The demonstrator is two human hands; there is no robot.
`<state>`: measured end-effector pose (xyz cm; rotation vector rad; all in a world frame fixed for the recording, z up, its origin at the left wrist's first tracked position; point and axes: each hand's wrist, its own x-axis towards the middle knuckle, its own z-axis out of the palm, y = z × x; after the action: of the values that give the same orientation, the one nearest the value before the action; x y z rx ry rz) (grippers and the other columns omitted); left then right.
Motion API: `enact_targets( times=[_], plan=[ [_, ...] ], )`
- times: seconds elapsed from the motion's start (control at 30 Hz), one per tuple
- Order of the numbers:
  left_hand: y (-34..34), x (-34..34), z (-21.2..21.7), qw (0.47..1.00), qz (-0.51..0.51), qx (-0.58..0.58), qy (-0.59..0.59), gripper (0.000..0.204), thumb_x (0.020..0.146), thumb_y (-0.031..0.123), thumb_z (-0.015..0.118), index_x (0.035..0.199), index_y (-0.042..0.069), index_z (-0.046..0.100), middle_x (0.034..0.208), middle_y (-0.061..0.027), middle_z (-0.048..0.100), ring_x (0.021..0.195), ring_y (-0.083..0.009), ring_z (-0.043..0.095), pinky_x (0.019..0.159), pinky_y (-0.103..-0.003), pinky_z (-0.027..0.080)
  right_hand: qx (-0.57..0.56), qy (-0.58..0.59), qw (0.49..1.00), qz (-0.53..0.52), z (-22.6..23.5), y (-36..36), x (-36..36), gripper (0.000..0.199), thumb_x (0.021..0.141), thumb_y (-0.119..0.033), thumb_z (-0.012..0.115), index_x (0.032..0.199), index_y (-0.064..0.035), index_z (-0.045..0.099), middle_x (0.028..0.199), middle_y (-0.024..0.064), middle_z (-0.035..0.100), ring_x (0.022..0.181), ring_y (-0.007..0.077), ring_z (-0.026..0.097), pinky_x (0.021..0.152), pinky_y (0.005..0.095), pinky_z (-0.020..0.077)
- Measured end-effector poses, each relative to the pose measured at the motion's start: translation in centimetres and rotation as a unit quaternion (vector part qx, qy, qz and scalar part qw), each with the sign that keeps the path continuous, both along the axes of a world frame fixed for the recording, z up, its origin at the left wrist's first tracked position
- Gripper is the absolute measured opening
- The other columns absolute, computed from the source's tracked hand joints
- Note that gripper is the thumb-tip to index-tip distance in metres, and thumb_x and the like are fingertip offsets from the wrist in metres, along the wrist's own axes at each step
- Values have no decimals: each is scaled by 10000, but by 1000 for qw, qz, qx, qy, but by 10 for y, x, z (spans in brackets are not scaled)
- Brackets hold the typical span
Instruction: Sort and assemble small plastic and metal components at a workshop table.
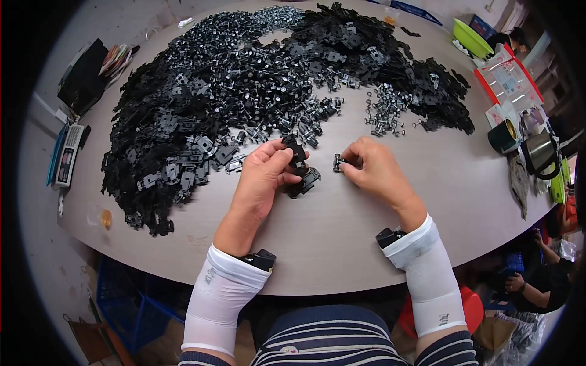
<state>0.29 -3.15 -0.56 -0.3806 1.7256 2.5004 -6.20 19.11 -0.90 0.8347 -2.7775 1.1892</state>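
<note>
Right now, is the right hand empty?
No. The right hand pinches a small metal part at its fingertips.

**Both hands curled, close together above the forearms**

The left hand (pixel 264 174) is curled, thumb across bent fingers, wrist bent slightly inward. The right hand (pixel 373 168) pinches at its fingertips (pixel 345 163), knuckles up. Both forearms wear white sleeves, with a small black device at each wrist.
</note>
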Motion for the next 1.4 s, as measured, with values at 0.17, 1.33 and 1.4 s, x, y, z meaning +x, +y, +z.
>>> enact_targets(
  times=[0.17,1.33,1.4],
  plan=[
    [10,-2,-4,999,7,-36,21,220,944,117,575,1141,18,565,1012,-84,684,827,-119,664,672,-250,582,-101,-9,995,-20,20,-18,12,119,772,-107,696,814,-2,660,785,104,632,644,231,609,612,325,505],
    [25,1,-7,994,-53,-7,95,278,937,237,639,1056,-12,610,945,-55,660,864,-120,645,772,-266,550,-171,83,981,-27,0,-44,26,91,783,-96,691,791,-16,648,764,112,642,623,235,620,580,339,501],
    [26,1,-7,994,-46,-19,93,261,930,215,654,1051,-10,607,945,-56,658,862,-112,644,748,-254,556,-178,88,980,-18,1,-44,27,88,781,-91,686,794,-13,647,763,113,639,629,238,622,582,339,503]
  ],
)
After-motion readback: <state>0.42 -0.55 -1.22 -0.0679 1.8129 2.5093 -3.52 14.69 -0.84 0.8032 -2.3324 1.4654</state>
